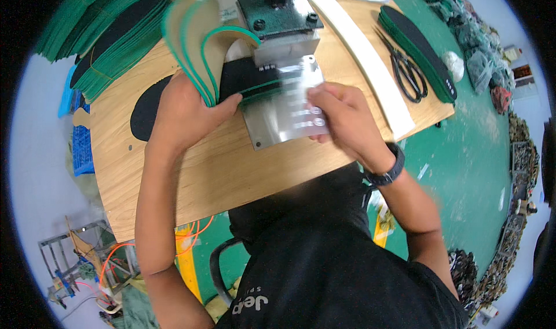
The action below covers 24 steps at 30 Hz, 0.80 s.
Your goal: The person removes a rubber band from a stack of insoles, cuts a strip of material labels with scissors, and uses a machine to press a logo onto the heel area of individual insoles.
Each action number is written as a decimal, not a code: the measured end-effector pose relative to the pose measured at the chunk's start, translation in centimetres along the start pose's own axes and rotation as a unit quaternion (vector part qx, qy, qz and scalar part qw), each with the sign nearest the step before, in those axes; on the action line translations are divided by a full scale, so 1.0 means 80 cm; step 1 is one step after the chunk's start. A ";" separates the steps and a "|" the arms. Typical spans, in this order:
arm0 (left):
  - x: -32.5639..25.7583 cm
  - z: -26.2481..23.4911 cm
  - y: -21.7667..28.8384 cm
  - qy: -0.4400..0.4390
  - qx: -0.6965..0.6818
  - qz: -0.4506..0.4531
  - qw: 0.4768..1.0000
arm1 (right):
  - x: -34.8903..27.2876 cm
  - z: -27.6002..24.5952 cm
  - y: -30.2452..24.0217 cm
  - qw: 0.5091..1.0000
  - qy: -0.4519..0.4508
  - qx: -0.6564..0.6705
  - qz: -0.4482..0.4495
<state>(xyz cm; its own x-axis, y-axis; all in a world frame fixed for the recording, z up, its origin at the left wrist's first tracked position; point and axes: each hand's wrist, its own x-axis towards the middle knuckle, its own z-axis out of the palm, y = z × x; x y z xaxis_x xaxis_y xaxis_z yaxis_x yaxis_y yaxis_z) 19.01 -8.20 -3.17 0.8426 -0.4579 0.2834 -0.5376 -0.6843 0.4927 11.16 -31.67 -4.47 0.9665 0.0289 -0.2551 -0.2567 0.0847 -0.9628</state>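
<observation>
My left hand [184,112] is closed around several bent insoles [194,39], tan on one face with green edges, which fan upward from it. A black insole [240,77] with a green edge lies on the metal plate [263,126], its far end under the head of a small black press [284,19]. Small white marks show on that insole near the press head. Between the thumb and fingers of my right hand [350,117] is a clear film sheet [304,106] with white printed marks, held over the plate's right side. The film is somewhat blurred.
Tall stacks of green and black insoles [124,45] stand at the far left. Another black insole [149,112] lies beside my left hand. To the right are a white curved strip [362,57], black scissors [408,71] and an insole stack [420,54] by the wooden table's [220,190] edge.
</observation>
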 end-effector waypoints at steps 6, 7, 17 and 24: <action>-0.004 -0.003 -0.011 0.128 -0.248 -0.117 0.953 | 0.001 -0.011 -0.002 0.998 0.032 0.052 0.030; -0.003 -0.004 -0.014 0.156 -0.270 -0.125 0.942 | 0.006 -0.004 -0.008 0.999 0.022 0.015 0.043; -0.006 -0.012 -0.020 0.141 -0.288 -0.149 0.935 | 0.028 0.003 -0.003 0.996 -0.026 -0.047 0.069; -0.006 -0.011 -0.010 0.164 -0.263 -0.169 0.936 | 0.032 0.005 -0.008 0.994 -0.037 -0.062 0.084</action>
<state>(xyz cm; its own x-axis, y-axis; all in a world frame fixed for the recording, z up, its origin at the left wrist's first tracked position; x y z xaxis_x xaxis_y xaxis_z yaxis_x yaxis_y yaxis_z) 19.06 -6.96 -2.99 0.9724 -0.0073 0.2330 -0.2211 -0.3459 0.9118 13.78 -31.28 -4.45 0.9061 0.1059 -0.4096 -0.4065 -0.0499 -0.9123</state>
